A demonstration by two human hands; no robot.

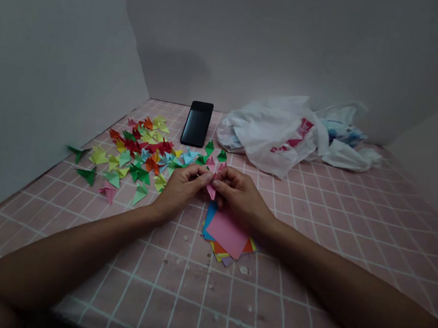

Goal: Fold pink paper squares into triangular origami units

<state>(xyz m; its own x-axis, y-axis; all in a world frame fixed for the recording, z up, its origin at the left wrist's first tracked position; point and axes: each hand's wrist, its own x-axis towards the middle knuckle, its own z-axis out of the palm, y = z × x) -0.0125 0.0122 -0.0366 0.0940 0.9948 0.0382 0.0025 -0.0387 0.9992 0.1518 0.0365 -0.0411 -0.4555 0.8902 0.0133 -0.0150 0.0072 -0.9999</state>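
Note:
Between my two hands is a small folded piece of pink paper (211,190), its pointed end toward me. My left hand (182,187) pinches it from the left with thumb and fingers. From the right, my right hand (241,196) pinches the same piece, thumb near the other thumb. Part of the paper is hidden behind the fingers. Just below my right hand lies a stack of square coloured sheets (228,235), pink on top, with blue, orange and yellow edges showing. To the left spread many folded paper cranes (140,174) in green, yellow, red, blue and pink.
A black phone (197,123) lies behind the cranes. White plastic bags (278,132) with red print sit at the back right, a blue-patterned packet (344,133) beside them. Pale walls enclose the table, which has a pink checked cloth (119,292).

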